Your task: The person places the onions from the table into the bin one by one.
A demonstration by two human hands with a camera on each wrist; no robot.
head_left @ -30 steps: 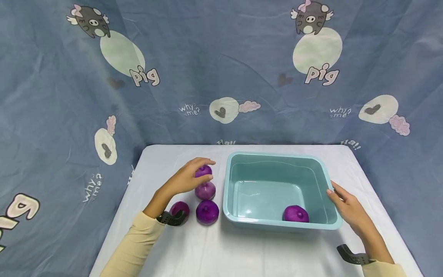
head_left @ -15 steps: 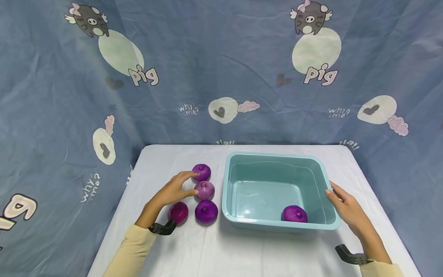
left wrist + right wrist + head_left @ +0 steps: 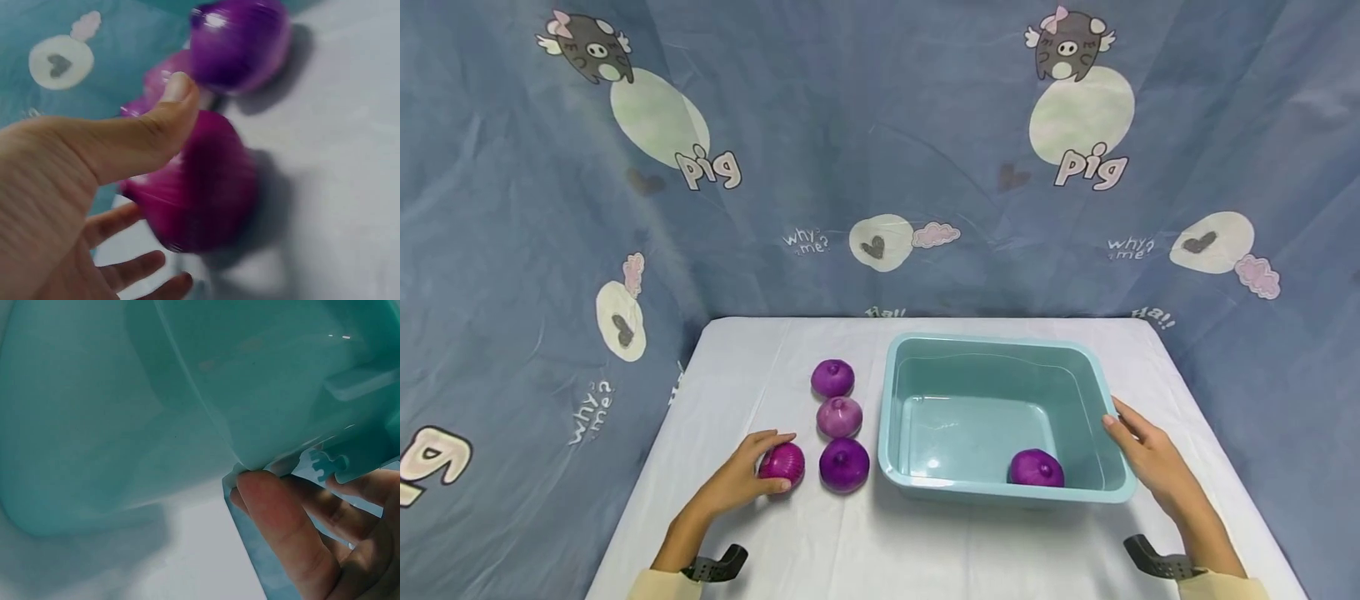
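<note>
My left hand point(image 3: 741, 475) is at a magenta-red onion point(image 3: 782, 467) on the white table. Thumb and fingers are spread around its near and far sides; in the left wrist view the thumb crosses over the onion point(image 3: 203, 187) and the fingers lie loosely beside it, not visibly closed on it. My right hand point(image 3: 1153, 458) grips the right rim of a light teal plastic basin point(image 3: 1000, 492). In the right wrist view its thumb point(image 3: 278, 519) presses the rim, with the fingers behind. One purple onion point(image 3: 1036, 468) lies inside the basin, near its front right.
Between my left hand and the basin, a dark purple onion point(image 3: 844, 465), a paler one point(image 3: 839, 417) and another purple one point(image 3: 832, 378) stand in a column. A white cloth covers the table point(image 3: 925, 550). Blue printed fabric point(image 3: 820, 150) hangs behind and at the sides.
My left hand has moved from the farthest onion of the column back toward me and left, to the magenta onion. My right hand stays on the basin rim.
</note>
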